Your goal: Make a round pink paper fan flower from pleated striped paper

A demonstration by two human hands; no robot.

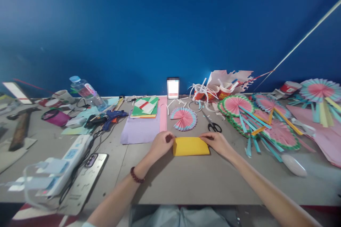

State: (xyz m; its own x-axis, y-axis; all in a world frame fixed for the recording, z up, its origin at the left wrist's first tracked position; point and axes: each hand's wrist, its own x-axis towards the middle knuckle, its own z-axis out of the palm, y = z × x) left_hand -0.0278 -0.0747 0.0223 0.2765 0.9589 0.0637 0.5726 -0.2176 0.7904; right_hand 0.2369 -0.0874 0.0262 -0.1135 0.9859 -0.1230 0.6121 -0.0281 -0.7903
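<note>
A yellow folded paper [191, 146] lies on the grey table in front of me, its long side running left to right. My left hand [161, 144], with a dark beaded bracelet on the wrist, pinches its upper left corner between thumb and fingers. At the upper right corner, my right hand [217, 143] grips the paper the same way. Just beyond the paper is a pink and blue pleated paper fan [183, 118]. Black-handled scissors [214, 126] lie close behind my right hand.
Purple sheets [138, 129] and green papers [145, 108] lie back left. Further left are a bottle [89, 94], a glue gun [113, 117], a power strip [70, 163], a phone [85, 182] and a hammer [20, 129]. Watermelon-patterned fans [237, 105] and a white mouse-like object [293, 165] are right.
</note>
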